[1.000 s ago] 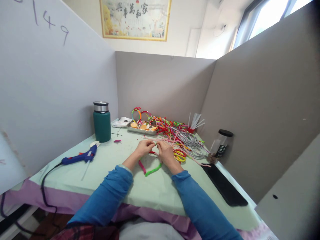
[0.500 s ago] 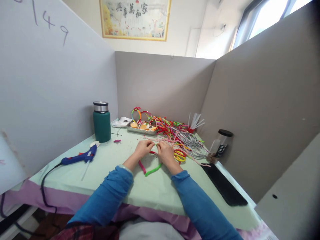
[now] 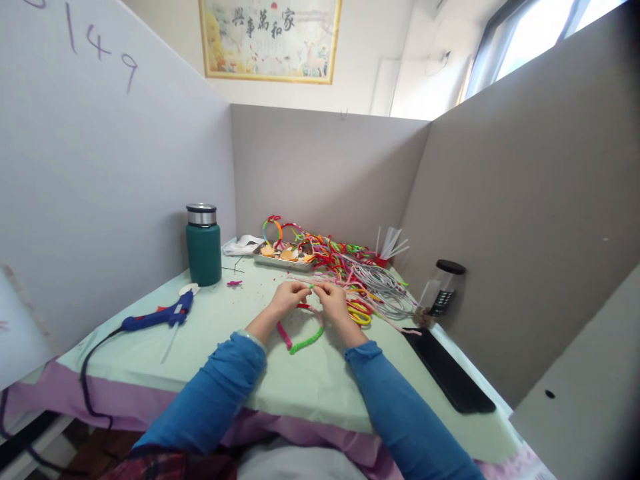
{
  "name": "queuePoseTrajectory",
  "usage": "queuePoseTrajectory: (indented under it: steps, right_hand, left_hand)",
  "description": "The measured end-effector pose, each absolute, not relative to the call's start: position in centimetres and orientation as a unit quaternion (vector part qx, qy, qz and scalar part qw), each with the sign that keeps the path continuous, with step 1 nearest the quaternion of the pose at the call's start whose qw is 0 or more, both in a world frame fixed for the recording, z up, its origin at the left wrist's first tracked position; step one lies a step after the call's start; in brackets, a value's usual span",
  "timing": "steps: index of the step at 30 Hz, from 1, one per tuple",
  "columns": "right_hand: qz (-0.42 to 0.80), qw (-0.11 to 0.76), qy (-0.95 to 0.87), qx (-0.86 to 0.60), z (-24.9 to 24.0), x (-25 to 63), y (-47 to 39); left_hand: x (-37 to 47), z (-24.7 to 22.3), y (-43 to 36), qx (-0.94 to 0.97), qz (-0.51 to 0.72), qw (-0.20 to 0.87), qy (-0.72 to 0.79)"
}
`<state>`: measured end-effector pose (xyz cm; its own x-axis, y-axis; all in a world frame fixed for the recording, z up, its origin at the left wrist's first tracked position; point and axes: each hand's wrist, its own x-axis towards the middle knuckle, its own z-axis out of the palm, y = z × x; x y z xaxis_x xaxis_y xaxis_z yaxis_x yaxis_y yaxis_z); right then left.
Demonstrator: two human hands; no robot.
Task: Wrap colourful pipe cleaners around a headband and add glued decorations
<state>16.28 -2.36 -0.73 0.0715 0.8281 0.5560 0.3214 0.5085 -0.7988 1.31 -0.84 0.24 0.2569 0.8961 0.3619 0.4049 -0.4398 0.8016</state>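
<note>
Between my fingertips is a small piece of green pipe cleaner (image 3: 311, 287). My left hand (image 3: 290, 297) pinches it from the left, and my right hand (image 3: 332, 301) pinches it from the right, the two sets of fingertips almost meeting. Just below and between the hands is a headband (image 3: 306, 343) wrapped in fuzzy pipe cleaner, pink on the left, green at the front right and red at the far side. Whether the green piece joins the headband I cannot tell. Fingers partly hide the headband's upper edge.
Left are a blue glue gun (image 3: 160, 315) with its cord and a green bottle (image 3: 203, 245). Behind stand a metal tray (image 3: 285, 264) of small pieces and a heap of pipe cleaners (image 3: 345, 257). At right lie a black phone-like slab (image 3: 450, 370) and a clear black-lidded jar (image 3: 443, 290).
My right fingertips have shifted slightly, and the gap between the hands is a little wider, with more of the green piece showing. The headband stays in place.
</note>
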Motion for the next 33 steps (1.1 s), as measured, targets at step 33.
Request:
queuePoseTrajectory:
  steps: [33]
  right_hand:
    - [0.191,0.475,-0.725,-0.460,0.0,17.8,-3.0]
  left_hand:
    - [1.2,0.2,-0.6,0.789,0.403,0.174,0.431]
